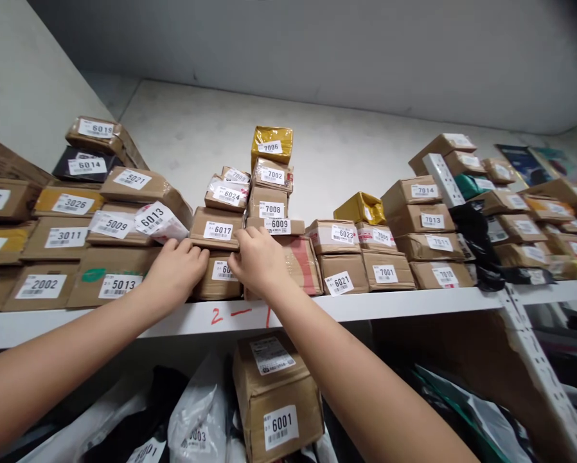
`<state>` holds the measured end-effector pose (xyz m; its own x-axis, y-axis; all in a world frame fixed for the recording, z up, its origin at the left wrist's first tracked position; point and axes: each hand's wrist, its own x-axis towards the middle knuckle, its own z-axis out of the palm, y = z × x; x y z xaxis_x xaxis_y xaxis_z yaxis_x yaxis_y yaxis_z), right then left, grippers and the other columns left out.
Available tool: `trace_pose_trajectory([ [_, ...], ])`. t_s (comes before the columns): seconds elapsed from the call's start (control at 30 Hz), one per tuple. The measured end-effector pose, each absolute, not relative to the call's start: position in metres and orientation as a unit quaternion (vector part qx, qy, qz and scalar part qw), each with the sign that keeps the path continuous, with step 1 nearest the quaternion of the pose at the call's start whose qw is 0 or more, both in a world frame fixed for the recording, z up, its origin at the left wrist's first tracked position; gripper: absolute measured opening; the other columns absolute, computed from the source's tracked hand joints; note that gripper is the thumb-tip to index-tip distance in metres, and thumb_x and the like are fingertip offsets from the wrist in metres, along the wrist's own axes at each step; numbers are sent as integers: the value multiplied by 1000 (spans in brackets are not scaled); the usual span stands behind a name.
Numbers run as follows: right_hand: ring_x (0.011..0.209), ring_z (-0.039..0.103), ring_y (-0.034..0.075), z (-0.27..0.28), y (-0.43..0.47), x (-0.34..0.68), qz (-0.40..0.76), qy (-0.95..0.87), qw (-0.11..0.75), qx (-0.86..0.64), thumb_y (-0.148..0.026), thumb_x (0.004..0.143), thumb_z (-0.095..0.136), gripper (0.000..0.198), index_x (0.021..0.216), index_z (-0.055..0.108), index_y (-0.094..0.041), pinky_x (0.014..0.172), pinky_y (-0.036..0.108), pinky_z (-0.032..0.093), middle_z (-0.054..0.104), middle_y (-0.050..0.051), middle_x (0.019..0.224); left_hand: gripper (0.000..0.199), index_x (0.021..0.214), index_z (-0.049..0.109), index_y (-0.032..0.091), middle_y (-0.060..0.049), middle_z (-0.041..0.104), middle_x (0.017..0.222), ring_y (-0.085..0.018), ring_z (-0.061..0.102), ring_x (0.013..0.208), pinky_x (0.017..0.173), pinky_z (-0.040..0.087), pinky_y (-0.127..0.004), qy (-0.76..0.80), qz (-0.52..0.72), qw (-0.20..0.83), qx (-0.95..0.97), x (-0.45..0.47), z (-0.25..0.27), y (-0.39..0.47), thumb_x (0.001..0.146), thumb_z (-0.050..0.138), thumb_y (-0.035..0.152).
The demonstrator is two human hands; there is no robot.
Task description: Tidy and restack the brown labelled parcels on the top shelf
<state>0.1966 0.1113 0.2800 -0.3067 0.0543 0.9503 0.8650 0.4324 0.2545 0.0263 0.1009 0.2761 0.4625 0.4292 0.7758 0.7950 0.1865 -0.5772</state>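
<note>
A small cardboard box (202, 225) labelled 6017 sits between my two hands, on top of another cardboard box (206, 276) whose label is partly covered. My left hand (180, 267) is closed at its lower left corner, just under a white wrapped parcel (166, 225) labelled 6013. My right hand (259, 257) is closed around its right edge, in front of a flat box labelled 6009 (295, 227). Smaller parcels, one labelled 6024 (227, 193), rest on the 6017 box. My fingertips are partly hidden against the cardboard.
Stacks of labelled boxes line the white shelf (365, 305) on both sides. A tall stack topped by a yellow parcel (272, 145) rises right beside my right hand. Below are a 6001 box (259, 411) and plastic bags (199, 411). A perforated white post (534, 354) stands at right.
</note>
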Motion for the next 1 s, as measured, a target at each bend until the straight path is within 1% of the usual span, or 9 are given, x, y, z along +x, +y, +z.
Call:
trace_pose_trajectory([
  [0.07, 96, 58, 26, 284, 109, 192, -416, -690, 475, -353, -20, 83, 48, 21, 96, 64, -15, 74, 36, 50, 69, 11, 99, 28, 97, 68, 6, -16, 72, 96, -36, 60, 102, 82, 45, -48, -501, -162, 582, -619, 28, 280, 99, 83, 43, 5],
  [0.13, 95, 59, 25, 283, 109, 190, -425, -692, 464, -353, -19, 83, 49, 19, 93, 65, -16, 72, 35, 50, 71, 10, 98, 32, 89, 69, 8, -15, 73, 92, -35, 62, 101, 81, 45, -46, -521, -163, 564, -620, 31, 285, 98, 85, 38, 4],
  [0.3, 99, 57, 29, 270, 118, 190, -443, -691, 462, -336, -22, 82, 51, 17, 87, 67, -17, 65, 37, 49, 71, 10, 92, 35, 90, 69, 6, -20, 73, 94, -35, 67, 96, 67, 46, -41, -547, -199, 536, -612, 36, 290, 100, 86, 35, 4],
  [0.43, 99, 54, 29, 265, 125, 192, -456, -687, 466, -321, -21, 83, 50, 18, 87, 66, -16, 72, 39, 51, 70, 10, 94, 34, 89, 69, 7, -19, 72, 91, -34, 68, 92, 64, 46, -39, -542, -214, 536, -612, 32, 288, 105, 88, 35, 6],
  [0.57, 104, 51, 29, 267, 125, 191, -465, -686, 458, -322, -15, 83, 45, 31, 108, 63, -13, 76, 40, 53, 68, 10, 114, 35, 91, 69, 7, -19, 72, 91, -34, 68, 93, 64, 47, -38, -536, -222, 536, -613, 29, 286, 108, 88, 34, 6],
  [0.67, 109, 48, 31, 270, 124, 189, -463, -687, 458, -324, -17, 84, 45, 45, 128, 53, -8, 79, 42, 55, 57, 12, 137, 37, 92, 69, 6, -19, 73, 94, -35, 68, 94, 64, 48, -39, -534, -229, 536, -613, 28, 286, 109, 88, 32, 5],
  [0.73, 110, 48, 32, 272, 125, 188, -468, -687, 450, -325, -18, 86, 43, 50, 135, 48, -10, 79, 43, 56, 49, 12, 146, 40, 94, 69, 6, -20, 73, 95, -35, 68, 94, 63, 48, -39, -529, -231, 541, -611, 26, 285, 108, 88, 29, 4],
  [0.87, 106, 51, 32, 275, 129, 188, -497, -688, 423, -318, -16, 88, 37, 51, 137, 48, -23, 70, 42, 57, 49, 10, 146, 43, 91, 68, 7, -18, 73, 88, -31, 70, 87, 56, 44, -36, -520, -231, 573, -589, 23, 284, 102, 89, 25, 5],
  [1.0, 106, 51, 32, 277, 133, 187, -505, -685, 416, -321, -16, 89, 36, 50, 136, 50, -25, 69, 42, 57, 49, 10, 146, 45, 86, 65, 9, -16, 72, 81, -28, 70, 78, 51, 38, -33, -470, -233, 624, -579, 21, 282, 96, 93, 20, 9],
])
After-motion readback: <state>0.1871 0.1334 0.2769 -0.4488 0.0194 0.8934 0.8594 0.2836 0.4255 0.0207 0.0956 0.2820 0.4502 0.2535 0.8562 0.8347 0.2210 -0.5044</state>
